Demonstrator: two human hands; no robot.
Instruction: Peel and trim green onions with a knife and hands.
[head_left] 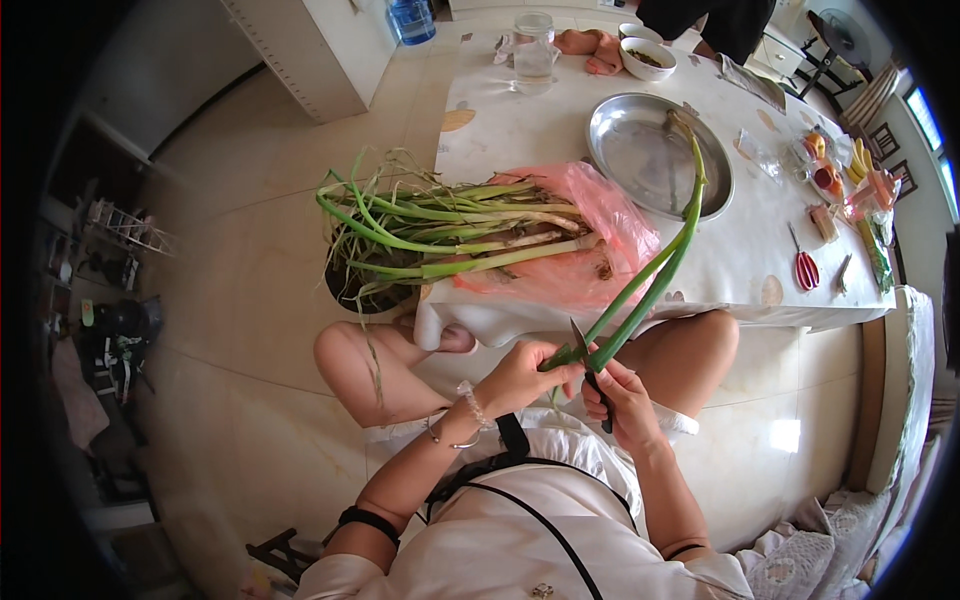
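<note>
So right up close, my left hand [522, 377] is curled shut around the base of a long green onion stalk [650, 270], fingers wrapped tight near the pale root end, just off the edge of the table over my lap. My right hand [622, 398] sits just beside it, also closed, gripping a dark-handled knife [588, 362]. The handle pokes out below my fist and the blade points up, touching the stalk right where my left hand has it. The two hands are practically touching each other.

From there the stalk arcs up and away over the white table [740, 250], its two green leaves running side by side, and the tip ends over the round metal basin [640, 150].

To the left of that, a bundle of uncut green onions [440, 235] lies on a pink plastic bag [600, 215], the leafy ends hanging off the table's left edge above a dark bin [352, 292] on the floor.

On the right side of the table there's a pair of red-handled scissors [805, 265], plus some small colourful packets further right that I can't make out.

At the far end sit a clear glass jar [533, 45] and a white bowl [648, 57], with another person behind them.
</note>
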